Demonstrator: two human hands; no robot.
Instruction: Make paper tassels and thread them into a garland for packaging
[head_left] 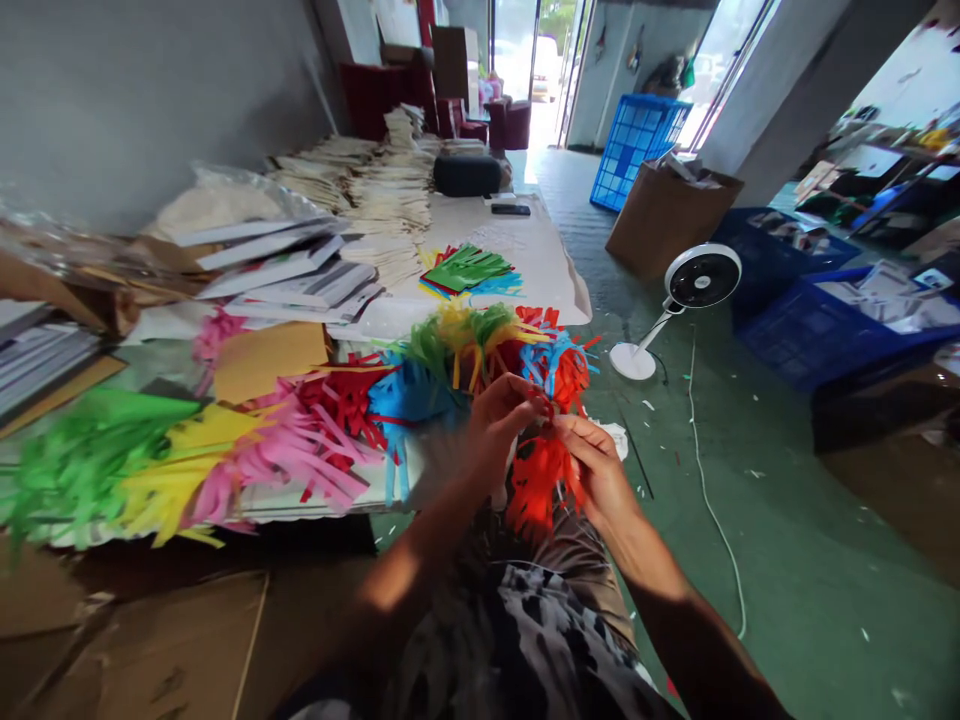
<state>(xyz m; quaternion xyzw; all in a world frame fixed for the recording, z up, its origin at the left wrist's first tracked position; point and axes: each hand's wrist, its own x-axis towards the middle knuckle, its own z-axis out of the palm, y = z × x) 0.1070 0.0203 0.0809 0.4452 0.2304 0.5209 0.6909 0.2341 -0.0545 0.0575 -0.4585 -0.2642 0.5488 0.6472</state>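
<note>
My left hand [499, 415] and my right hand [596, 470] meet above my lap, both pinched on a garland of fringed paper. A red-orange tassel [541, 480] hangs from between the fingers. The garland [480, 345] runs left from my hands across the table edge in yellow, green, blue, red and pink fringes [300, 440], ending in green and yellow ones [90, 460] at the far left.
A table [540, 260] carries stacks of paper [382, 190], cardboard, and a flat pile of cut coloured sheets [469, 270]. A small white fan [694, 290] stands on the green floor, its cord trailing. Blue crates [825, 320] and a cardboard box [664, 215] sit to the right.
</note>
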